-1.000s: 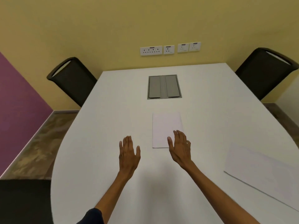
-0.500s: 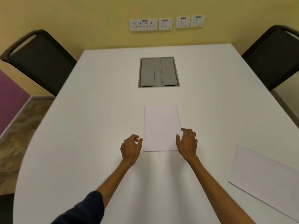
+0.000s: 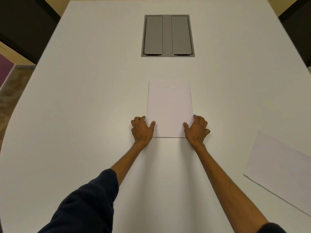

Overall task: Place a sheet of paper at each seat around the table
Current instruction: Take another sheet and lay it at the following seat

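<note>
The broad white surface (image 3: pixel 84 101) looks like smooth laminate with a soft matt sheen and no visible grain. Set into it, the rectangular grey cable hatch (image 3: pixel 168 35) appears to be matt plastic or painted metal; which one cannot be told. The upright white paper stack (image 3: pixel 170 106) is flat, matt and uncreased, as is the single slanted white paper sheet (image 3: pixel 282 170). The dark navy sleeve (image 3: pixel 87 204) is soft, matt cloth. The two black chair backs (image 3: pixel 21 24) look dull and non-reflective. The brown floor (image 3: pixel 8 95) shows a mottled, stone-like pattern.
</note>
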### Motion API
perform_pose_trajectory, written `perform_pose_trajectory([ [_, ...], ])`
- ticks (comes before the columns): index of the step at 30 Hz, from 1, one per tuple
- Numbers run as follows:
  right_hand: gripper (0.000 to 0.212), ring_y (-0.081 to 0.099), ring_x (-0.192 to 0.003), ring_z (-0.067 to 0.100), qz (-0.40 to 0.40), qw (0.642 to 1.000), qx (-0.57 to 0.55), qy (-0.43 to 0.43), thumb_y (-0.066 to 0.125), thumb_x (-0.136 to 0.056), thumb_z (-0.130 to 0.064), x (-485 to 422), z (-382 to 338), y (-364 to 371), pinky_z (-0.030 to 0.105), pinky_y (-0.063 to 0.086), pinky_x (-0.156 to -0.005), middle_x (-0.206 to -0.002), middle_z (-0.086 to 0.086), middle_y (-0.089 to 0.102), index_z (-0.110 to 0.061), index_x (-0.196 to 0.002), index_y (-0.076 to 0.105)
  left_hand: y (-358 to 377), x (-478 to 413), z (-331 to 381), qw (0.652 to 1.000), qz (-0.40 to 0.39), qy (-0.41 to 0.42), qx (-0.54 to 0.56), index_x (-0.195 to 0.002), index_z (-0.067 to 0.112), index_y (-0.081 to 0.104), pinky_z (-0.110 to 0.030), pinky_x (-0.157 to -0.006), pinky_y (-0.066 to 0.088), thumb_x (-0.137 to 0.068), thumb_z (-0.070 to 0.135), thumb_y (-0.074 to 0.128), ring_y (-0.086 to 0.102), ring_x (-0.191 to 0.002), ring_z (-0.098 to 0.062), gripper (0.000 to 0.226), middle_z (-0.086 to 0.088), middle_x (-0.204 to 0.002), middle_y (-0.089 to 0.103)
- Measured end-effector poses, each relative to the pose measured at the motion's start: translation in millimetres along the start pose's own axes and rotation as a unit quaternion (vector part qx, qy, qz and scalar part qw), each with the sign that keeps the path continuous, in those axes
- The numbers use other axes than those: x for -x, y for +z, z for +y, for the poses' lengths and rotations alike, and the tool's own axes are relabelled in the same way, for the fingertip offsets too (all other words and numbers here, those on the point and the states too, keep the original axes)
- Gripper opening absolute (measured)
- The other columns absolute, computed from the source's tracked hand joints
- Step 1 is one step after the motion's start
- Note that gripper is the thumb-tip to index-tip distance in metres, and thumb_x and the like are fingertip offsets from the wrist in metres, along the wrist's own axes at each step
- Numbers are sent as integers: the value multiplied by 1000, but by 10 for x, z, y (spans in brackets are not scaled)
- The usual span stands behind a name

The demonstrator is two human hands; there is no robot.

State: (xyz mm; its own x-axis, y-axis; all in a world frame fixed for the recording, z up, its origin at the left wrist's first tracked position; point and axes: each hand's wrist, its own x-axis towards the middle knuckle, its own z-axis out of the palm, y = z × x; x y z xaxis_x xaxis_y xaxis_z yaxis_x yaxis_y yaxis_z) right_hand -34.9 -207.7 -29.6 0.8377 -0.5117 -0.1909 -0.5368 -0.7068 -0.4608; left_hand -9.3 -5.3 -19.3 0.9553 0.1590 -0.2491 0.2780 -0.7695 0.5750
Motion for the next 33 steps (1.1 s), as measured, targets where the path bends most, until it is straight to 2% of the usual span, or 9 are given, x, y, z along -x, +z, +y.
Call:
perform_pose_trajectory([
  [5,56,33,-136,25,23,1000,1,3,59,-92,-30,45,-31,89,43,26,-99,-147,6,40,-12,-141,41,50,13,47,1000,5,-8,14,-132,7,55,-42,-96,43,-93,34,59,39,-127,-28,48,-11,-132,50],
  [12,54,36,-134,25,42,999,-13,-1,59,-91,-26,67,-37,102,44,27,-100,-146,5,43,-13,-141,42,86,73,90,999,20,6,34,-137,6,50,-38,-99,43,-94,24,58,41,-131,-25,48,-8,-137,50],
  [16,50,42,-129,24,67,997,-48,4,63,-89,-23,65,-31,112,43,29,-99,-139,4,49,-16,-136,49,118,117,122,998,47,21,33,-137,7,51,-36,-100,41,-95,23,58,43,-129,-25,46,-8,-137,51],
  [21,27,50,-117,23,110,990,-91,19,63,-91,-21,2,4,92,39,30,-94,-118,2,64,-18,-117,62,63,46,158,992,48,-69,92,-113,9,65,-29,-77,41,-92,26,63,64,-101,-25,26,-6,-108,68],
  [23,18,53,-110,22,113,986,-115,38,62,-92,-23,-21,14,74,38,30,-90,-105,1,70,-19,-108,67,39,20,147,990,40,-88,107,-98,9,67,-28,-71,40,-90,28,66,65,-88,-25,21,-4,-94,69],
  [25,14,59,-101,22,111,982,-139,64,62,-92,-25,-23,11,39,37,30,-88,-98,-1,73,-19,-103,69,7,21,141,986,38,-96,130,-95,9,68,-28,-69,39,-89,31,67,62,-82,-22,23,-5,-94,70],
  [28,13,65,-91,21,111,969,-197,104,63,-91,-27,9,-2,-56,35,33,-88,-94,-1,74,-19,-99,70,-77,42,143,978,34,-104,177,-106,8,68,-28,-76,41,-88,33,68,64,-95,-24,31,-5,-109,69],
  [31,13,67,-91,23,110,952,-258,124,64,-89,-28,73,-31,-214,42,44,-97,-94,1,73,-20,-97,71,-202,99,193,969,26,-104,223,-115,6,66,-29,-82,45,-88,34,69,63,-106,-26,39,-7,-117,67],
  [33,13,67,-89,21,111,942,-291,128,65,-89,-28,147,-52,-345,44,49,-96,-93,0,73,-20,-97,71,-290,171,253,962,21,-99,254,-110,1,67,-27,-79,48,-89,32,70,64,-97,-25,37,-11,-106,69],
])
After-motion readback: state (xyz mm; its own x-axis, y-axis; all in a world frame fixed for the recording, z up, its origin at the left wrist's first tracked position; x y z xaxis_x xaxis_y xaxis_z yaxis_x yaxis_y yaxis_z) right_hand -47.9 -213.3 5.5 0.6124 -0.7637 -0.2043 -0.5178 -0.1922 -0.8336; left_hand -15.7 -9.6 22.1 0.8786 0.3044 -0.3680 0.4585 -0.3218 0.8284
